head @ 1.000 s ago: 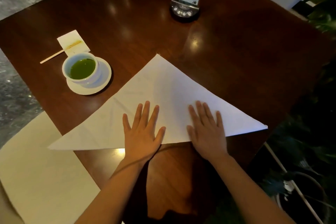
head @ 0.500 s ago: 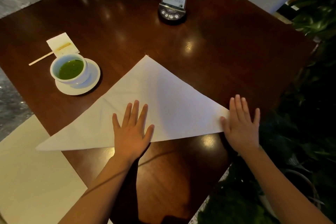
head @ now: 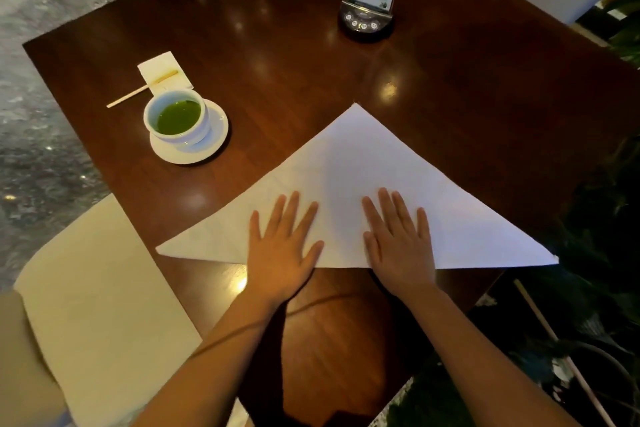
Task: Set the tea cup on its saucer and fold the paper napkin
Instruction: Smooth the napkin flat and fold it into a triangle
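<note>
A white paper napkin (head: 367, 163) lies on the dark wooden table (head: 294, 55), folded into a large triangle with its long folded edge toward me. My left hand (head: 282, 250) and my right hand (head: 398, 246) lie flat on it side by side near that edge, fingers spread, holding nothing. A white tea cup (head: 176, 118) of green tea stands upright on its white saucer (head: 214, 139) at the table's left.
A small white paper packet (head: 162, 71) with a wooden stirrer (head: 138, 90) lies behind the cup. A menu stand (head: 369, 10) on a dark base stands at the far middle. A pale chair seat (head: 93, 291) sits at lower left, green plants (head: 595, 253) at right.
My right hand has slid back left from the napkin's right corner to the middle beside my left hand. My left hand has stayed pressed on the napkin.
</note>
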`<state>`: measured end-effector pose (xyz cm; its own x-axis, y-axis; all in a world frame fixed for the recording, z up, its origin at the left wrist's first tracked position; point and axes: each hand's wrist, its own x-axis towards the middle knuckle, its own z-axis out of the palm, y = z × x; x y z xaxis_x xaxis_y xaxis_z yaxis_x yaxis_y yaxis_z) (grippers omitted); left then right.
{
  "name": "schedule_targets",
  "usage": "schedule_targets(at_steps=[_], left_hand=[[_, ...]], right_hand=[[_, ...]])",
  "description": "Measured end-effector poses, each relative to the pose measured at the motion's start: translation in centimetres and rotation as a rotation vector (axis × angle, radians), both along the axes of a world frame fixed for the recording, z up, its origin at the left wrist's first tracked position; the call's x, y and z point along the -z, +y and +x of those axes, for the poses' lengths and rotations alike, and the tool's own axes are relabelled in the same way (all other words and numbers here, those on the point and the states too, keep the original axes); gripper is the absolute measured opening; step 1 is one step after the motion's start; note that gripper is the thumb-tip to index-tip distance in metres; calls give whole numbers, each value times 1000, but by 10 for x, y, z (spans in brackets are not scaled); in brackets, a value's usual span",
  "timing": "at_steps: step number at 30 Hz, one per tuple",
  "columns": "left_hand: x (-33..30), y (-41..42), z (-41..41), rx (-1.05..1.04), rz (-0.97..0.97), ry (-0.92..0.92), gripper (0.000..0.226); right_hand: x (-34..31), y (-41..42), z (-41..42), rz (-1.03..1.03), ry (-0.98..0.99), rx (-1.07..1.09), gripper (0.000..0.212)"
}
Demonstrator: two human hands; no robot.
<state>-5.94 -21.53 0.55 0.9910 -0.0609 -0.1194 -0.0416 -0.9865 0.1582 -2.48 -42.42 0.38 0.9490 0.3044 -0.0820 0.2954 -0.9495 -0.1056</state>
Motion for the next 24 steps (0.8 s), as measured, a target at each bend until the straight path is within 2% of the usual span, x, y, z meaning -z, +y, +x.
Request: schedule_targets(at_steps=[5, 10, 15, 17, 19, 20, 24], left_hand=[[0, 71, -35, -156, -62, 29, 59], [-4, 93, -51, -272, -83, -2, 63], [-14, 72, -42, -614, -137, -107, 66], [-25, 41, -35, -469, -157, -163, 63], [-25, 2, -23, -245, -118, -159, 59], [-20, -15, -16, -197, -102, -143, 58], [8, -43, -2, -210, -82, -76, 57]], right_hand=[[-2, 0, -1, -13, 9, -25, 61], [-2, 0, -1, -15, 28, -39, 68], [0, 5, -6, -17, 19, -45, 71], [0, 13, -13, -1, 8, -59, 72], [0, 24, -20, 1, 8, -60, 71], [-1, 28, -21, 1, 4, -45, 69], [-5, 37, 9, -11, -53, -49, 64]])
